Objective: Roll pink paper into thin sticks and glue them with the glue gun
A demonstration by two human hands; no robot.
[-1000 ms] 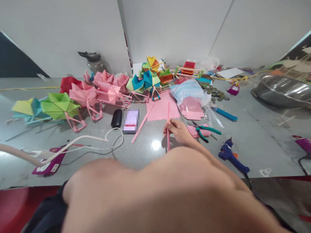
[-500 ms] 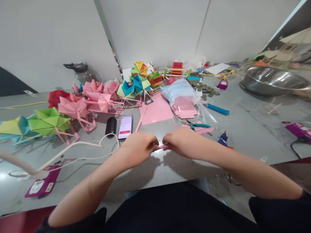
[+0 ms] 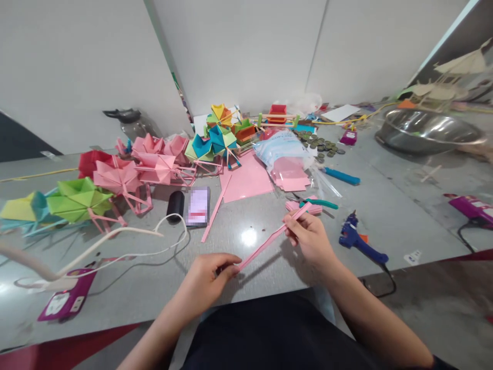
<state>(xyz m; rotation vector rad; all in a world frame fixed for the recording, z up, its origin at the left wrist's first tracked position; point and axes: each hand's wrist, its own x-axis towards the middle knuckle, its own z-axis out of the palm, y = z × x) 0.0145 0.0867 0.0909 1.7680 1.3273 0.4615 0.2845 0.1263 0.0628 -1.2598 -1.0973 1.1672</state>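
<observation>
Head view: I see both hands pinching one long thin pink paper strip (image 3: 265,243) over the grey worktop's (image 3: 404,226) near edge.
Left hand (image 3: 210,277) grips its lower end, right hand (image 3: 310,234) its upper; pulling too hard could, I judge, tear or crease it.

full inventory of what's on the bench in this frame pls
pink paper strip: 1, pink, held at both ends above the table front
loose pink strip: 1, pink, lying right of the phone
folded paper models: many, pink, green, yellow, teal, red, left and back centre
phone: 1, beside a black cylinder
pink paper sheet: 1, centre
plastic bag: 1, clear, on a stack of pink sheets
pliers: 1, teal handles, near right hand
glue gun: 1, blue, right
coins: a pile, back
metal bowl: 1, far right
white cable: 1, left
table: 1, grey
left hand: pinches strip's near end
right hand: grips strip's far end
</observation>
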